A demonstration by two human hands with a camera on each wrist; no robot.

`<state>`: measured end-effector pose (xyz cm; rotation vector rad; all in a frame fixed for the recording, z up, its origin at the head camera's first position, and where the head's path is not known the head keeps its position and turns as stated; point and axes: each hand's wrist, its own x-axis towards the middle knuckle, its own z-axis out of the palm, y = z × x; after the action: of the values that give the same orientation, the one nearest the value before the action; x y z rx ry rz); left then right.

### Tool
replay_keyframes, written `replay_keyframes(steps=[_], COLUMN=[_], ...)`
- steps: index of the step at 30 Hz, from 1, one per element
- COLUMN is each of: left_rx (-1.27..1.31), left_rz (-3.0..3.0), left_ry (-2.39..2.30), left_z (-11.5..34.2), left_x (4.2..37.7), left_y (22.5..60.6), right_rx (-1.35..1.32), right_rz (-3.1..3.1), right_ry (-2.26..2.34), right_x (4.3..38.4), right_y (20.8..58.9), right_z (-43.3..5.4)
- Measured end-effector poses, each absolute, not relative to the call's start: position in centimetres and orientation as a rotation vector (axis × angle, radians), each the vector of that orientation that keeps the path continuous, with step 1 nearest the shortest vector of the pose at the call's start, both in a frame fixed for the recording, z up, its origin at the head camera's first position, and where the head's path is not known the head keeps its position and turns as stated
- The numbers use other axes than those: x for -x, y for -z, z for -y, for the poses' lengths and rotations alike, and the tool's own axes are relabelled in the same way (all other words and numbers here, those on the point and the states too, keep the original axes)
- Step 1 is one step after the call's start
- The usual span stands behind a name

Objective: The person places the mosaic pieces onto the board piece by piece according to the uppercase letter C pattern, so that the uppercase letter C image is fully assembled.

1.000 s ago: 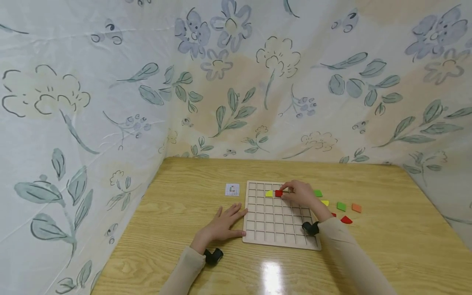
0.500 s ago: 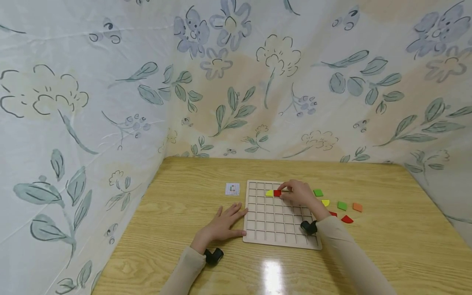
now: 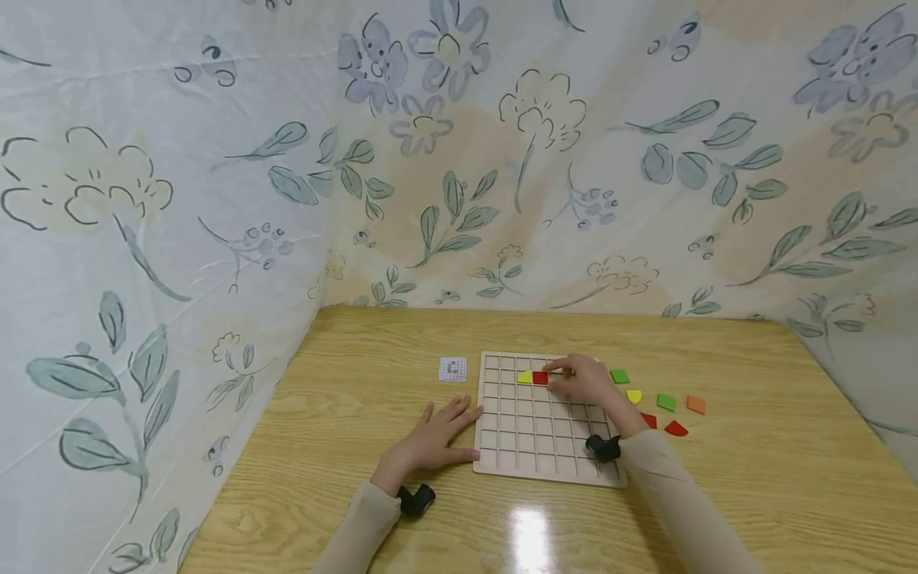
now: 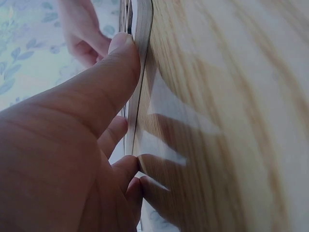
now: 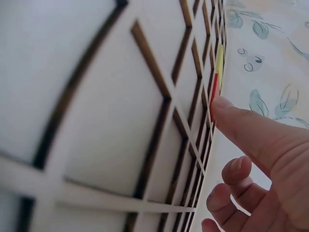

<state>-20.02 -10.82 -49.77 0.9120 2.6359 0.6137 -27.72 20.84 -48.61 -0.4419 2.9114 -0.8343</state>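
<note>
A pale wooden grid board (image 3: 505,438) lies on the table. Near its far edge, a yellow curved tile (image 3: 526,377) and a red square tile (image 3: 540,378) sit side by side in the grid. My right hand (image 3: 588,380) is over the board, index and thumb tips at the red tile's right side, slightly parted. In the right wrist view the thumb (image 5: 251,126) meets the red tile's edge (image 5: 214,92); the other fingers are loosely bent. My left hand (image 3: 433,437) rests spread on the table, its fingertips and thumb (image 4: 104,84) against the board's left edge.
Right of the board lie two green tiles (image 3: 666,402), a yellow one (image 3: 634,395), an orange one (image 3: 696,404) and two red ones (image 3: 676,429). A small printed grid card (image 3: 453,368) lies left of the board. Floral cloth (image 3: 430,223) hangs behind the table.
The red tile has shifted slightly left, up against the yellow tile. My right hand then draws back a little to the right, its fingertips moving toward the tile's edge. My left hand stays put.
</note>
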Motion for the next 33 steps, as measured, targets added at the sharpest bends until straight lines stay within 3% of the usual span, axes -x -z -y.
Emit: replay_keyframes(steps=[33], left_rx=[-0.929], left_rz=[-2.636], left_ry=[-0.609], left_z=[11.1], left_x=[20.0], left_y=[49.9], right_rx=[0.343], right_rz=[-2.984], right_ry=[1.057], right_x=[24.2], right_y=[47.7], right_z=[-26.0])
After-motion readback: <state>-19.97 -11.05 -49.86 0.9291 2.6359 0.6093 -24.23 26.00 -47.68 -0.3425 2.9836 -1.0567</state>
